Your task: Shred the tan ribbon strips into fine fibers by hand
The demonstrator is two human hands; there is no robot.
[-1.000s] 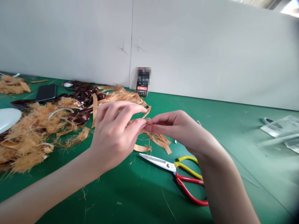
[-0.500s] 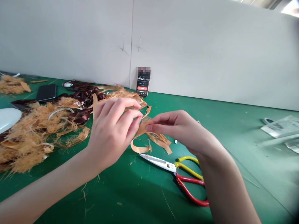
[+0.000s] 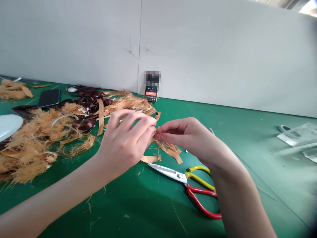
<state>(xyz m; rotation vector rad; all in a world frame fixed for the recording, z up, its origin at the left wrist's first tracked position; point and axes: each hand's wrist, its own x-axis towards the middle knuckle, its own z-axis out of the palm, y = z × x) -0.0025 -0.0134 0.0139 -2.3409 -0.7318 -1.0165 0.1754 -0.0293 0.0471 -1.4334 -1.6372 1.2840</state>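
My left hand and my right hand meet above the green table, fingertips pinched together on a tan ribbon strip. The ribbon's loose ends hang down onto the table under my right hand, and one curled end lies below my left fingers. Scissors with red and yellow handles lie shut on the table just in front of my right wrist, blades pointing left.
Heaps of frayed tan fibre and dark brown ribbon cover the left of the table. A dark phone lies flat at far left. A small phone leans on the grey wall. Plastic packets lie at right.
My left fingers pulled away to the left, drawing the ribbon out into a loop, then came back to my right fingertips. The right hand stayed in place.
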